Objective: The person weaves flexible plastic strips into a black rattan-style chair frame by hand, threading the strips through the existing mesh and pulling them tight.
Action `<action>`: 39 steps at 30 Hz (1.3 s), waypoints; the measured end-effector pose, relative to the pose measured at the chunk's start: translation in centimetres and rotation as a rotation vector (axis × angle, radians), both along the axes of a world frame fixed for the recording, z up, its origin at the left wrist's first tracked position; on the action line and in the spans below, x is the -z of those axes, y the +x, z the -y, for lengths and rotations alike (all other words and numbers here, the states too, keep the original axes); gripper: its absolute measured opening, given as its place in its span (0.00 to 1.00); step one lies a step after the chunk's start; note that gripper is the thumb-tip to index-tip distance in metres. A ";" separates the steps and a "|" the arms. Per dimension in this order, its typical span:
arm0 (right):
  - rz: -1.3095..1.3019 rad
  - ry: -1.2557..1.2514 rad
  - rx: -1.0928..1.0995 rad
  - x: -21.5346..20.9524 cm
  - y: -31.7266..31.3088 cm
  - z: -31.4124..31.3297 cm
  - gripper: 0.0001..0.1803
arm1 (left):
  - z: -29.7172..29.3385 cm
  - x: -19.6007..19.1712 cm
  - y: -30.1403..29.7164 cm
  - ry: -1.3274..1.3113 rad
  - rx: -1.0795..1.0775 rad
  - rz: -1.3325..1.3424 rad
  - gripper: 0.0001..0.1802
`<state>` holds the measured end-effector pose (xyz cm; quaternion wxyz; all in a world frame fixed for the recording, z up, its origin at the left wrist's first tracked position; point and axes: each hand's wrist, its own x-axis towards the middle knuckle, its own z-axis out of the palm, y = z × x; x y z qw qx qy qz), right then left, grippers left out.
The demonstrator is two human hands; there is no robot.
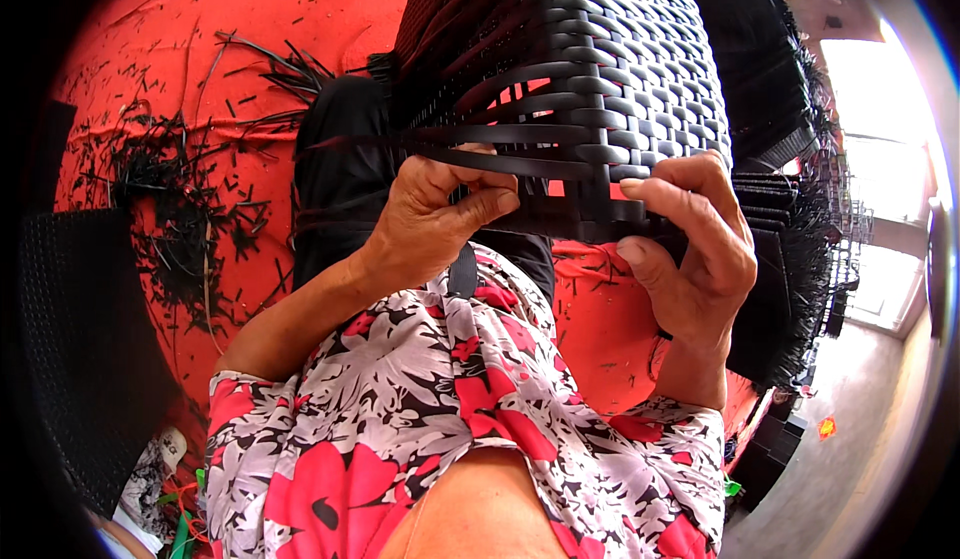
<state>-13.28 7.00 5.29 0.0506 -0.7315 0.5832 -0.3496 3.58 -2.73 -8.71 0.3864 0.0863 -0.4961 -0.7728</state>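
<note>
head view: your left hand (440, 214) pinches flat black plastic weaving strips (480, 149) running sideways across the black woven rattan panel (600, 69); your right hand (690, 249) clamps the panel's lower edge, directly right of the strips.

A weaving workshop, semi-open to daylight. Red floor covering (250, 19) littered with black strip offcuts (170, 189), thickest at left. A large black woven-strip piece (600, 69) fills the middle of the view, loose strands hanging off its edge. To the right, a stack of finished black woven panels (800, 229) with fringed edges. Bright concrete floor (850, 469) beyond, lit from outside.
</note>
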 end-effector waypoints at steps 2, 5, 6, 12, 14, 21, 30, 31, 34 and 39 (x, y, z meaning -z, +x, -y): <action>0.035 0.023 0.034 -0.3 0.2 0.3 0.17 | 0.1 -1.0 -0.1 -0.146 -0.088 0.126 0.03; 0.092 0.056 0.017 -0.5 -0.1 0.4 0.13 | 0.0 -2.7 0.6 -0.624 -0.406 0.441 0.06; 0.124 0.053 -0.004 -0.5 -0.1 0.4 0.13 | 0.0 -3.3 1.0 -0.750 -0.484 0.397 0.07; 0.073 -0.035 -0.042 0.3 -0.2 0.3 0.12 | -0.2 -9.0 1.6 -1.174 -0.581 0.248 0.18; 0.043 -0.095 -0.106 0.0 -0.5 0.6 0.15 | 0.4 -10.3 0.8 -1.241 -0.454 0.319 0.19; 0.134 -0.230 0.296 -1.7 -5.5 -3.5 0.10 | 0.6 -11.1 1.5 -1.032 -0.347 0.395 0.12; 0.156 0.039 0.466 -0.5 -8.4 -6.4 0.08 | 0.8 -12.2 3.1 -0.465 -0.176 0.480 0.12; 0.181 0.058 0.443 -0.3 -8.6 -6.4 0.08 | 0.8 -12.3 3.2 -0.498 -0.200 0.489 0.12; 0.309 0.086 0.368 0.4 -8.9 -6.7 0.08 | 0.7 -12.2 3.5 -0.579 -0.236 0.518 0.14; 0.562 0.092 0.183 1.6 -9.5 -6.1 0.06 | 2.5 -15.1 6.5 -0.182 0.250 0.198 0.37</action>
